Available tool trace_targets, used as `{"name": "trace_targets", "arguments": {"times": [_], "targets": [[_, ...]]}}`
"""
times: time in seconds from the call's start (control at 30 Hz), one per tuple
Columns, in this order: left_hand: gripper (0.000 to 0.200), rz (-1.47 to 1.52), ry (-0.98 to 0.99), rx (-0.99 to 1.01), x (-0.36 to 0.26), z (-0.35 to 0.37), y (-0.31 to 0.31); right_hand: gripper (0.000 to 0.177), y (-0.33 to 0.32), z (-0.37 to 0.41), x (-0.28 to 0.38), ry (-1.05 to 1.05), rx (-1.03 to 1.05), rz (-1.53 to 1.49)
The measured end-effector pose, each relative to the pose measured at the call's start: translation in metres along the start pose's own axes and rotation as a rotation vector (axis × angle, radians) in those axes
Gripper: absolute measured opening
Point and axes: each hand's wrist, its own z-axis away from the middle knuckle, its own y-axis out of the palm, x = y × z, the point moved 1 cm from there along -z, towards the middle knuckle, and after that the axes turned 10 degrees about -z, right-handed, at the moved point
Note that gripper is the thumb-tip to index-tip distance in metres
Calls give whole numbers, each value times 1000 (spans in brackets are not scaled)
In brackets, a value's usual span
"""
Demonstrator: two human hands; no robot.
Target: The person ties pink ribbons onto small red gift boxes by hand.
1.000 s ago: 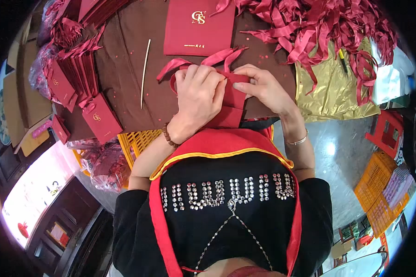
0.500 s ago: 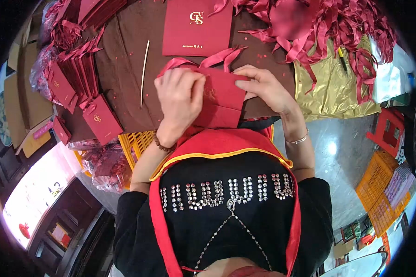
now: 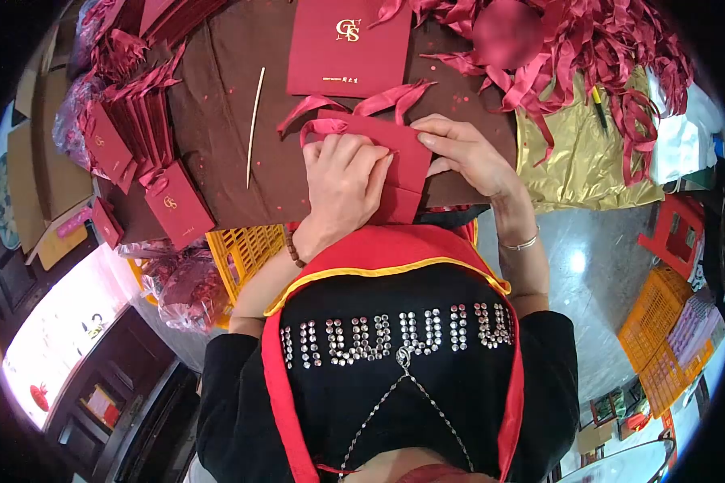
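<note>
At the left end of the brown cloth-covered counter [image 3: 217,105], dark red paper bags with ribbon ties [image 3: 147,129] stand packed in a row. Just beside them lies a small dark red bag with a gold monogram [image 3: 179,208], its smaller print too tiny to read. Below the counter edge are clear plastic sacks of red items [image 3: 192,291] and a yellow plastic crate [image 3: 246,251]. A thin pale stick [image 3: 255,129] lies on the cloth, well apart from the left hand [image 3: 346,173].

That hand's fingers are curled over the plain-faced red paper bag [image 3: 404,173] at the front edge; whether they pinch anything cannot be told. Just beyond it lie loose red ribbon ends [image 3: 399,98], near a large dark red folder-like bag [image 3: 346,52], marked in gold with what looks like "CTS" and, below, "周大生".

The right hand [image 3: 467,157] has its fingers clamped on the plain-faced bag's right edge. Farther right, a heap of red satin ribbons [image 3: 572,48] overlaps a gold plastic sheet [image 3: 568,173], where a black-and-yellow pen [image 3: 599,109] lies.
</note>
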Motion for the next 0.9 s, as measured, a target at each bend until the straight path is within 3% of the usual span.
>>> {"name": "trace_targets", "arguments": {"times": [0.47,0.9], "targets": [[14,-23,-129,-59,21,2,-22,31,-11,-2,-8,39,54,-117],[14,23,-67,-32,6,1,-18,31,-6,-7,-13,16,75,-185]]}}
